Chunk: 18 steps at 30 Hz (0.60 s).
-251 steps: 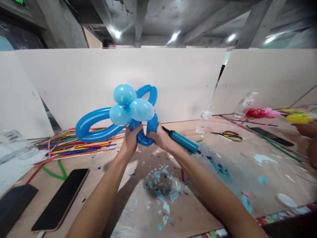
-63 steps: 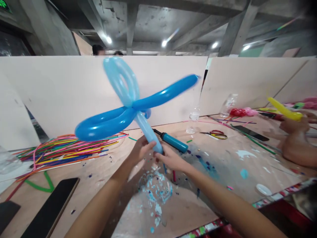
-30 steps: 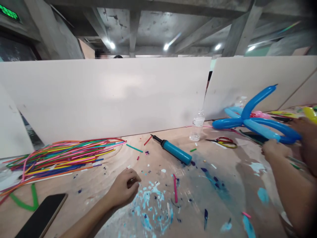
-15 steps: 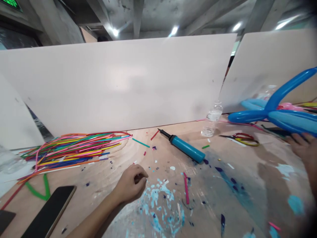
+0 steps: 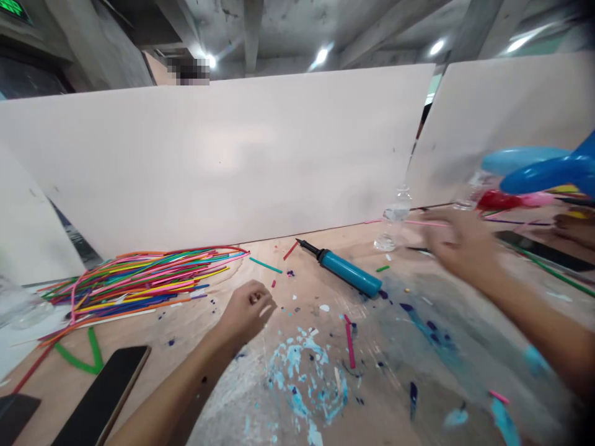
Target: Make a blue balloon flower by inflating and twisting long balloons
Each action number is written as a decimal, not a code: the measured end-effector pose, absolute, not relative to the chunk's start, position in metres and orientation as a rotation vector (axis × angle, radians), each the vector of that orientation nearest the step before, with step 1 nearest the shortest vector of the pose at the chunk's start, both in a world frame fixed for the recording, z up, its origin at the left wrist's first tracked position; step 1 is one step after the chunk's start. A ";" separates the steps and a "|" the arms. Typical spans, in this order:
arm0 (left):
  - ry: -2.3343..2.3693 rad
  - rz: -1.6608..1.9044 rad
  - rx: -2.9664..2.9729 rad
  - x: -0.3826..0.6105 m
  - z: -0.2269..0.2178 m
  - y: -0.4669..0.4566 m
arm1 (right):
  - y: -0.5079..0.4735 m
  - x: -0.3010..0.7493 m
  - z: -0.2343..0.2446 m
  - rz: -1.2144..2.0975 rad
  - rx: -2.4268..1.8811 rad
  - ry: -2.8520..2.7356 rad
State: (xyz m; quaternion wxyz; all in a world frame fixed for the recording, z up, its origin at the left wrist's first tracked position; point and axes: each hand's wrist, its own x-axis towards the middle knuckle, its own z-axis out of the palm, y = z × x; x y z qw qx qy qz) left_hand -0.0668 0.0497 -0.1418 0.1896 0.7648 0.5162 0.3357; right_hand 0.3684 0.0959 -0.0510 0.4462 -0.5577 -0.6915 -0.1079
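Note:
My left hand [image 5: 246, 310] rests on the paint-stained wooden table [image 5: 195, 334], its fingers curled in loosely with nothing showing in them. My right hand [image 5: 460, 244] is in the air over the table's right side, smeared by motion, close to a clear water bottle [image 5: 393, 223]. The blue twisted balloon figure [image 5: 534, 168] floats at the far right edge, apart from both my hands. A teal hand pump [image 5: 346, 274] lies between my hands. Another person's hand [image 5: 574, 224] shows under the figure.
A heap of uninflated coloured balloons [image 5: 139, 279] lies at the left, a green one [image 5: 79, 359] and a black phone [image 5: 105, 396] nearer me. Red and pink balloons [image 5: 502, 199] and a second phone [image 5: 542, 251] lie at the right. White partition boards [image 5: 232, 161] wall the back.
The balloon figure left my hands and went to the far right. My right hand has swung back leftward from it. My left hand has stayed curled on the table.

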 end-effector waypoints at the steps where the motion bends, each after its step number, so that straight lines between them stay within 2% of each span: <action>1: 1.503 0.937 2.219 -0.066 -0.140 0.055 | 0.104 0.340 -0.057 -0.296 -1.295 -1.907; 4: 1.600 0.902 2.285 -0.065 -0.137 0.067 | 0.131 0.254 -0.084 -0.318 -1.334 -2.368; 8: 1.576 0.856 2.199 -0.072 -0.139 0.076 | 0.156 0.188 -0.114 -0.280 -1.608 -2.453; 18: 1.629 0.649 2.289 -0.084 -0.155 0.083 | 0.149 0.172 -0.145 -0.510 -1.485 -2.478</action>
